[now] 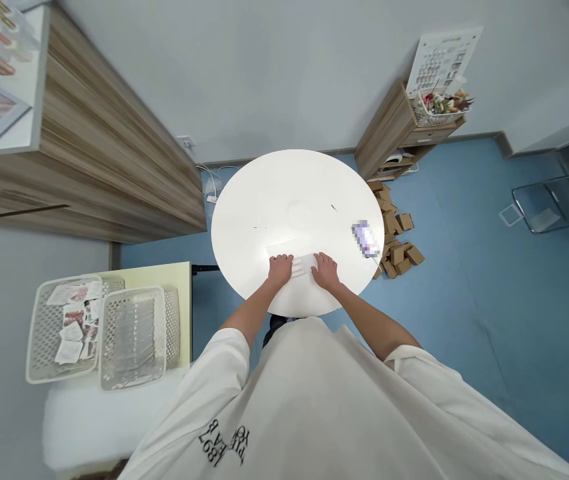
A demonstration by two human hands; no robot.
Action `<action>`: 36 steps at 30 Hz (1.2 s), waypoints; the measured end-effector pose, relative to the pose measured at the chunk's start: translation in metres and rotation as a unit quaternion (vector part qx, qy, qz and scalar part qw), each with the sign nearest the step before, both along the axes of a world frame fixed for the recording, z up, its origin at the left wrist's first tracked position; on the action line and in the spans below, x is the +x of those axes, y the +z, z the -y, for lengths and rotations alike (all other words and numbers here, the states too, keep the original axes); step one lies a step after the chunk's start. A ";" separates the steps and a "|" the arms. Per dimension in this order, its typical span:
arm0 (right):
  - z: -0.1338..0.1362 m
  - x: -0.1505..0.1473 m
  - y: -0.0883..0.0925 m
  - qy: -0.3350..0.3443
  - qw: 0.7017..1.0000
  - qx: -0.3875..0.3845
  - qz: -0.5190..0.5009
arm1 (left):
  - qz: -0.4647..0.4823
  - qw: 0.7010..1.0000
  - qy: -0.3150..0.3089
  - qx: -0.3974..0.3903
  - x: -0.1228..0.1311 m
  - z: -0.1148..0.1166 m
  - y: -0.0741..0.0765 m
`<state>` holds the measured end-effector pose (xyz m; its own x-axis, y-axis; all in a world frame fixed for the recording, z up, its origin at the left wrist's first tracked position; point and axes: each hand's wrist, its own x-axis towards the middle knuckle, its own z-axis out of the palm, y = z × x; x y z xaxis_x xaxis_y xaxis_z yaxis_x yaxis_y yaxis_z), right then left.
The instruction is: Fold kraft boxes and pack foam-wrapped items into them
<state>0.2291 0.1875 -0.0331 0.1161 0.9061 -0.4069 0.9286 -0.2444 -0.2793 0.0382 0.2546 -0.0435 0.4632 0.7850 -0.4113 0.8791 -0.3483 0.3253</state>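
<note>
Head view: pale packet (299,267) spans lengthwise between my left hand (281,270) and right hand (325,271), neither nearer; whether grasped or merely touched, can't tell.

Pink-marked strip (298,268) too small to make out — purplish item (365,239) blurred into blocks

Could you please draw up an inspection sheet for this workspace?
Surface: round white table.
Job's things: pale flat item with pinkish stripes.
Clutter: pixelated purple item at right; small dark piece farther back.
Hands: left hand and right hand at either end of the pale flat item; grip unclear.
Cables: white cables by the wall, left of the table.
Surroundings: white baskets at left; cardboard boxes on the floor, right.
</note>
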 end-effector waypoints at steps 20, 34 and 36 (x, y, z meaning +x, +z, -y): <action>-0.013 -0.044 -0.029 -0.351 0.933 -0.075 -0.011 | 0.046 0.993 -0.108 0.011 -0.020 0.064 0.008; -0.011 -0.037 -0.036 -0.313 0.929 -0.006 -0.199 | 0.037 0.987 -0.155 -0.034 -0.033 0.054 0.012; -0.010 -0.042 -0.033 -0.246 0.947 0.007 -0.205 | 0.040 0.987 -0.153 -0.038 -0.036 0.055 0.011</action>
<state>0.1871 0.1974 -0.0664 0.3609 0.7884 -0.4982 0.5154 -0.6138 -0.5980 0.0026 0.1997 -0.0325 0.7073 0.5711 -0.4166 0.7069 -0.5657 0.4245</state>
